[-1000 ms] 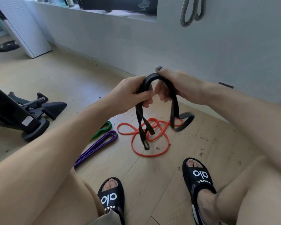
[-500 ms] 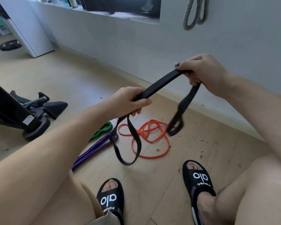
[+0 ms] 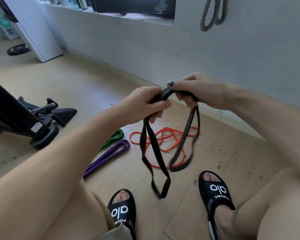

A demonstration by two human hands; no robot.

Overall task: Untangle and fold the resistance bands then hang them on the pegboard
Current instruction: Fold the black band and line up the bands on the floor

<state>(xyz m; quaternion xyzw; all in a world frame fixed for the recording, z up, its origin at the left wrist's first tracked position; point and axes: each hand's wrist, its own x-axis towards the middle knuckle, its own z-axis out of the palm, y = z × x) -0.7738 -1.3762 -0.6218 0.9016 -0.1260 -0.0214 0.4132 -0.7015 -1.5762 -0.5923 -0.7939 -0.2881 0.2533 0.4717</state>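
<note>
Black flat rubber resistance band [image 3: 146, 144]: drawn back from taut span into short arch, left hand [image 3: 142, 105] and right hand [image 3: 196, 90] both gripping it, fold underway, hanging pending.

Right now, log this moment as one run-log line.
stage: folding | hands: left hand and right hand grip black band, loops hanging | floor: orange band, purple band, green band | wall: grey band hung
</note>
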